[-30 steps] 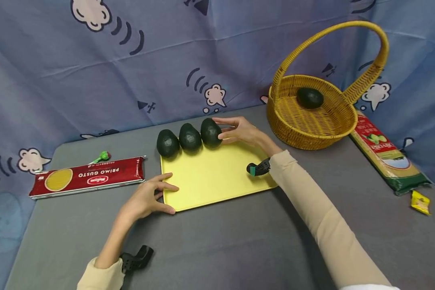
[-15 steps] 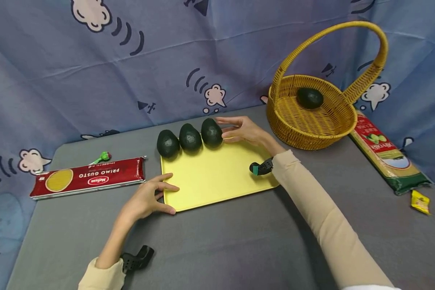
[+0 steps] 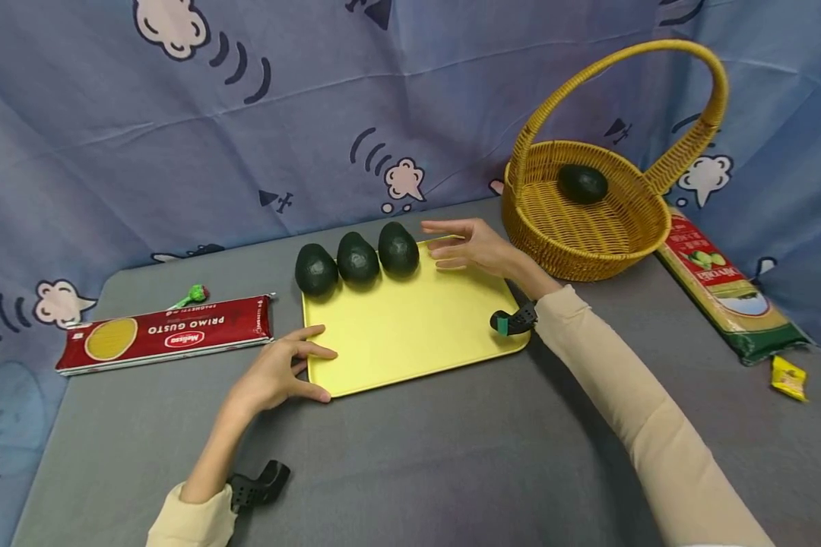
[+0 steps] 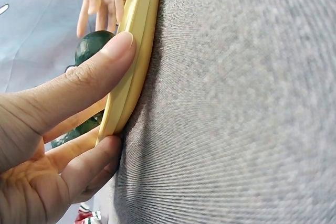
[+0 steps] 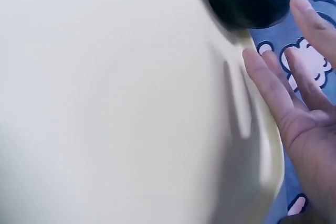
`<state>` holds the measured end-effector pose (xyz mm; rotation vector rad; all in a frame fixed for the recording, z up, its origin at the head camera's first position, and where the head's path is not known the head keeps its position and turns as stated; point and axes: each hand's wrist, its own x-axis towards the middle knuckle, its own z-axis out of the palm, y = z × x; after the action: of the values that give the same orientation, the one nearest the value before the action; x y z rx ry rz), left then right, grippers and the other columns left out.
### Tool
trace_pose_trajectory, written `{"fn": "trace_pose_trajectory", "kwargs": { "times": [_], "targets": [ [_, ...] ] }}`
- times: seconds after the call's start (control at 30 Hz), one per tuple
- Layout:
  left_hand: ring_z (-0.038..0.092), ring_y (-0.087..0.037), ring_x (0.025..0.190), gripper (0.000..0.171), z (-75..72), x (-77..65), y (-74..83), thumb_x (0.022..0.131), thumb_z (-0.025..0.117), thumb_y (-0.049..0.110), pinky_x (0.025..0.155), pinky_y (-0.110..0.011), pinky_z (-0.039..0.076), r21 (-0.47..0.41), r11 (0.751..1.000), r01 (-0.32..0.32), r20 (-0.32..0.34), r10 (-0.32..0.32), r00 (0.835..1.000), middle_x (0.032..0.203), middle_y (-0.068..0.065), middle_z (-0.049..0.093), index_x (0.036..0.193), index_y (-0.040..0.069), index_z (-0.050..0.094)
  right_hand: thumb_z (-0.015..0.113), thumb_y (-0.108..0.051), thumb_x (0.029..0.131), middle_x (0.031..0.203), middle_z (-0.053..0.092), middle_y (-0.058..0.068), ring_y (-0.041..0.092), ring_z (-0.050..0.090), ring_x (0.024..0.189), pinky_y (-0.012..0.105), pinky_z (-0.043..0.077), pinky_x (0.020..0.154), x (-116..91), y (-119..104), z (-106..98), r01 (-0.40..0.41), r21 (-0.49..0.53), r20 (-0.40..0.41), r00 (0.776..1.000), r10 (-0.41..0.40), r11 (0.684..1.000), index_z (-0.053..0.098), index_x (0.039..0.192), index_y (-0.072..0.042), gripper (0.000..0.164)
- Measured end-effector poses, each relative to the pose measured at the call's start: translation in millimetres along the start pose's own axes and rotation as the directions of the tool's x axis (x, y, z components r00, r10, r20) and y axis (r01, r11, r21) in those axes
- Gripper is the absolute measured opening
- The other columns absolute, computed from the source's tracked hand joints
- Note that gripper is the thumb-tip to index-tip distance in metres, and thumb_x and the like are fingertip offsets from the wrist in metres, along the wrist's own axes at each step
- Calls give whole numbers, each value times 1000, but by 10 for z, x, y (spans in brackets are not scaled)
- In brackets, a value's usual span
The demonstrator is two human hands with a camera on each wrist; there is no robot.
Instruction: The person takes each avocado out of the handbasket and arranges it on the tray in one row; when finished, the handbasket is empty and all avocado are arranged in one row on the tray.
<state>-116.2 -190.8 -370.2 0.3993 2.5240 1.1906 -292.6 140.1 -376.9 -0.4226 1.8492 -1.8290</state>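
Note:
Three dark green avocados stand in a row along the far edge of a yellow tray [image 3: 410, 334]: a left one [image 3: 316, 271], a middle one [image 3: 358, 260] and a right one [image 3: 398, 250]. My left hand [image 3: 270, 377] grips the tray's near left corner; in the left wrist view its thumb [image 4: 113, 53] lies on the rim with fingers round the edge. Over the tray's far right part, my right hand [image 3: 479, 247] has its fingers spread and holds nothing. A small gap separates its fingertips from the right avocado, also visible in the right wrist view.
A wicker basket [image 3: 575, 266] with a tall handle stands at the back right, one avocado [image 3: 583, 184] inside. Beside it lie a pasta packet [image 3: 732, 289] and a yellow candy [image 3: 789, 379]. On the left are a red spaghetti packet [image 3: 171, 332] and a green lollipop [image 3: 194, 294].
My right hand has let go of the right avocado and drawn away to the right. The avocado stays in the row. My left hand has kept its place on the tray.

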Motion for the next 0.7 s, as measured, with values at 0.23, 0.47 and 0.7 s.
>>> {"fn": "trace_pose_trajectory", "kwargs": {
  "times": [0.23,0.47,0.7],
  "targets": [
    [44,-37,129,49,14,7,-25,67,87,8,94,-39,51,25,1000,-1,-11,1,1000,145,-21,41,112,-1,70,63,2,90,148,40,17,30,48,127,38,54,93,-395,-140,-140,39,-50,-36,999,-41,998,44,143,-4,57],
    [43,-38,129,49,2,-1,-31,67,87,7,95,-39,50,8,1000,0,-7,0,1000,145,-22,40,112,-2,70,61,2,92,144,47,7,15,56,119,32,55,89,-939,-401,-553,122,-120,-76,988,-132,985,45,143,-6,54],
    [45,-37,128,50,30,14,-71,65,88,10,94,-38,51,-11,1000,3,-4,-3,1000,145,-20,41,111,0,71,62,-3,91,141,49,-7,3,63,101,22,57,80,-1231,-648,-1364,-19,-191,-284,958,-37,981,51,140,-16,52]
  ]
}}
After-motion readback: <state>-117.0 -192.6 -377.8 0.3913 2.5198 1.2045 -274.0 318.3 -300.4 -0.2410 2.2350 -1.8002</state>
